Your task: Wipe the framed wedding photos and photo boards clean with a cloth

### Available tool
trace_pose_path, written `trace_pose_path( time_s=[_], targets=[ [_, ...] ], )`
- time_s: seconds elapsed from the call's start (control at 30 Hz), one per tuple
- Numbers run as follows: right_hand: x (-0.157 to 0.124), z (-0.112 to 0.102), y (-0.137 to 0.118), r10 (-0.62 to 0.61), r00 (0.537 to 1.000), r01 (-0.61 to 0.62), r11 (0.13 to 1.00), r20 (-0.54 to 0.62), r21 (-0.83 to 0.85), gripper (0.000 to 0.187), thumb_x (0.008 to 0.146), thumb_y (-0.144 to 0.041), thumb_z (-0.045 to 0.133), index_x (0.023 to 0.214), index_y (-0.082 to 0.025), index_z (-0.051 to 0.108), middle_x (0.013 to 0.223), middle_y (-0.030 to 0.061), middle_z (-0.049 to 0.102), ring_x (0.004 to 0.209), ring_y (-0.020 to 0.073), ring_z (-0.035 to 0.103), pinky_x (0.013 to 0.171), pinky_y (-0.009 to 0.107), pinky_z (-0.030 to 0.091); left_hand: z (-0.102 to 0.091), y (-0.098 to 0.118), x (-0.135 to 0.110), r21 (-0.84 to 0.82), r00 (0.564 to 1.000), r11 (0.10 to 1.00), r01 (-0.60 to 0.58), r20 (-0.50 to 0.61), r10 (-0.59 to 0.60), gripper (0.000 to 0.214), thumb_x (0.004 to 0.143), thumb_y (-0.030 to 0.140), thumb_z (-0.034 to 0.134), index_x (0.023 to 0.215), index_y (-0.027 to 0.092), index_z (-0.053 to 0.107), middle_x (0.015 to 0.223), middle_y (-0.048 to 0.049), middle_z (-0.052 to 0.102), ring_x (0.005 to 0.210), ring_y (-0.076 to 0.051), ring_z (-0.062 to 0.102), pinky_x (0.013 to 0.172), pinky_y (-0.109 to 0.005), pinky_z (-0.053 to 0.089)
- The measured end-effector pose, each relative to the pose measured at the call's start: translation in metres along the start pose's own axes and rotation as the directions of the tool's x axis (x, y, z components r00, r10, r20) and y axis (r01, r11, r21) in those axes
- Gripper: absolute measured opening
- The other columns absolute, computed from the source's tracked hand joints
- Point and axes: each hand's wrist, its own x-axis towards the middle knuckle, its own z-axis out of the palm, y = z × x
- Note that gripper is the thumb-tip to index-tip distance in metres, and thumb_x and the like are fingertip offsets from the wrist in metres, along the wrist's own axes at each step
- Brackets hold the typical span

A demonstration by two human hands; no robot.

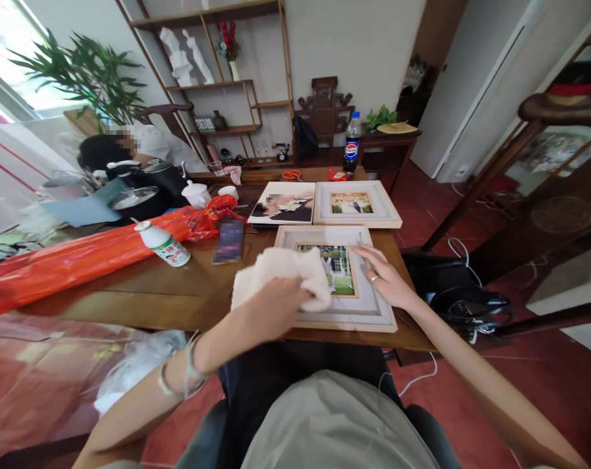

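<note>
A white cloth (270,273) is bunched in my left hand (281,303), whose fingers are closed around it. The cloth lies over the left part of a pale wooden picture frame (383,316) on the table in front of me. Inside the frame is a photo (343,277) with a person on green grass, partly covered by the cloth. My right hand (386,277) lies on the frame's right side with its fingers stretched out, a ring on one of them. Behind stand a second framed photo (393,207) and a flat photo panel (302,205), side by side.
On the wooden table (192,299) are a phone (229,241), a white bottle (163,244), a long red-wrapped bundle (94,251), a teapot (196,194), orange scissors (292,174) and a cola bottle (352,146). Another person (104,153) is at the far left. A chair (500,156) stands right.
</note>
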Motion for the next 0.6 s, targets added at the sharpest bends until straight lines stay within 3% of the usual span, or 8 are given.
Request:
trace_pose_path(
  time_s=[0.03, 0.1, 0.2, 0.27, 0.4, 0.53, 0.6],
  targets=[
    [0.0, 0.0, -0.001, -0.002, 1.0, 0.002, 1.0, 0.0, 0.001, 0.055, 0.086, -0.013, 0.04, 0.137, -0.031, 0.046, 0.147, 0.0064, 0.04, 0.142, 0.0242, 0.03, 0.117, 0.053, 0.024, -0.001, 0.014, -0.009, -0.042, 0.996, 0.995, -0.086, 0.008, 0.087, 0.037, 0.083, 0.004, 0.046, 0.108, 0.022, 0.065, 0.114, -0.0065, 0.068, 0.103, -0.019, 0.065, 0.086, -0.029, 0.05],
    [0.0, 0.001, -0.001, 0.002, 1.0, -0.002, 1.0, -0.009, 0.003, 0.054, 0.086, -0.014, 0.04, 0.137, -0.031, 0.046, 0.147, 0.0064, 0.039, 0.142, 0.0243, 0.03, 0.117, 0.053, 0.022, -0.001, 0.036, -0.024, -0.067, 0.979, 0.977, -0.203, -0.039, 0.201, 0.038, 0.081, 0.007, 0.049, 0.111, 0.023, 0.064, 0.129, -0.0078, 0.06, 0.122, -0.02, 0.055, 0.096, -0.032, 0.047],
    [0.0, 0.001, 0.0, 0.012, 1.0, -0.012, 1.0, -0.015, 0.008, 0.055, 0.086, -0.013, 0.04, 0.137, -0.031, 0.046, 0.148, 0.0058, 0.039, 0.142, 0.0241, 0.029, 0.118, 0.054, 0.021, 0.008, 0.045, -0.025, -0.037, 0.979, 0.985, -0.167, -0.124, 0.161, 0.039, 0.082, 0.008, 0.05, 0.115, 0.024, 0.064, 0.148, -0.0095, 0.041, 0.137, -0.024, 0.039, 0.104, -0.04, 0.043],
    [0.0, 0.002, 0.001, 0.011, 1.0, -0.011, 1.0, -0.006, 0.01, 0.056, 0.085, -0.011, 0.04, 0.137, -0.031, 0.046, 0.148, 0.006, 0.038, 0.143, 0.0236, 0.029, 0.118, 0.053, 0.021, 0.017, 0.034, -0.013, -0.018, 0.986, 0.998, -0.053, -0.159, 0.05, 0.037, 0.086, 0.007, 0.048, 0.115, 0.024, 0.064, 0.149, -0.01, 0.04, 0.137, -0.026, 0.039, 0.103, -0.044, 0.043],
    [0.0, 0.001, 0.002, 0.005, 1.0, -0.004, 1.0, -0.008, 0.012, 0.058, 0.082, -0.01, 0.04, 0.137, -0.029, 0.046, 0.148, 0.0072, 0.038, 0.143, 0.0245, 0.029, 0.117, 0.054, 0.022, 0.034, -0.008, 0.026, 0.003, 0.965, 0.991, 0.137, -0.226, -0.132, 0.026, 0.088, 0.016, 0.057, 0.111, 0.02, 0.067, 0.15, -0.0146, 0.038, 0.139, -0.032, 0.033, 0.109, -0.05, 0.036],
    [0.0, 0.0, 0.002, -0.01, 1.0, 0.011, 1.0, -0.009, 0.016, 0.058, 0.082, -0.01, 0.041, 0.137, -0.03, 0.046, 0.148, 0.0067, 0.039, 0.143, 0.025, 0.029, 0.117, 0.056, 0.022, 0.035, -0.048, 0.058, -0.034, 0.93, 0.988, 0.151, -0.333, -0.153, 0.033, 0.092, 0.034, 0.055, 0.117, 0.015, 0.063, 0.156, -0.017, 0.023, 0.143, -0.036, 0.021, 0.112, -0.051, 0.03],
    [-0.001, 0.0, 0.002, -0.008, 1.0, 0.008, 1.0, -0.006, 0.02, 0.057, 0.083, -0.01, 0.04, 0.137, -0.03, 0.046, 0.149, 0.0065, 0.038, 0.143, 0.0244, 0.028, 0.117, 0.056, 0.022, 0.032, -0.061, 0.07, -0.032, 0.922, 0.989, 0.141, -0.359, -0.143, 0.035, 0.095, 0.03, 0.048, 0.123, 0.013, 0.058, 0.156, -0.016, 0.022, 0.144, -0.036, 0.019, 0.111, -0.052, 0.03]
  ],
)
